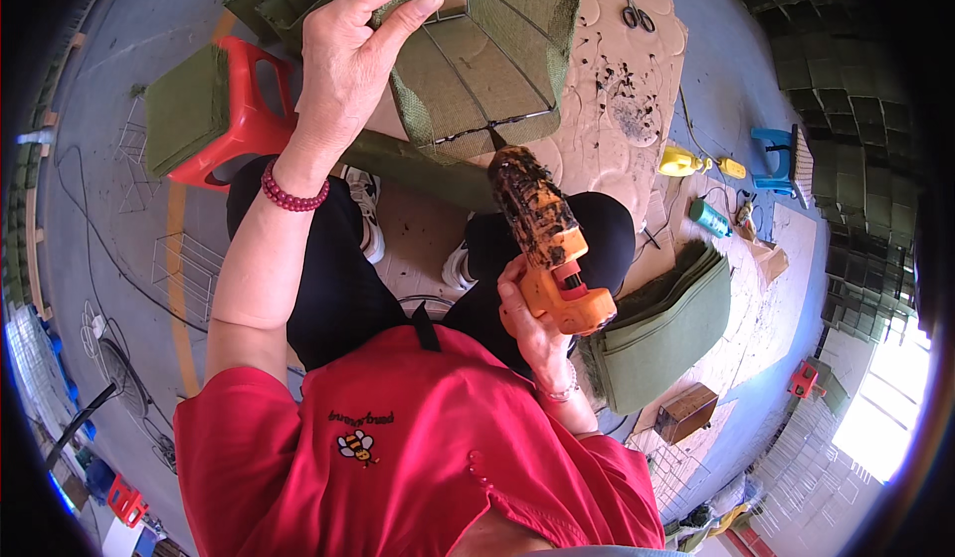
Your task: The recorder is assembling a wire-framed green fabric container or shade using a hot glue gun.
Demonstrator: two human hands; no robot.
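Observation:
My left hand (350, 65) grips the upper rim of a green fabric-covered wire frame box (477, 60), holding it up in front of me with its open side facing me. My right hand (529, 320) is closed around the handle of an orange hot glue gun (547, 244), its barrel crusted with dark residue. The gun's nozzle touches the lower edge of the box where the fabric meets the wire. I sit with my knees apart in black trousers and a red shirt.
A red plastic stool (239, 119) with folded green fabric (184, 107) stands to the left. A stack of green fabric pieces (668, 326) lies at my right. Scissors (635, 8) rest on stained cardboard (617, 90). More green boxes (846, 109) are stacked at the right; bare wire frames (184, 264) lie on the floor.

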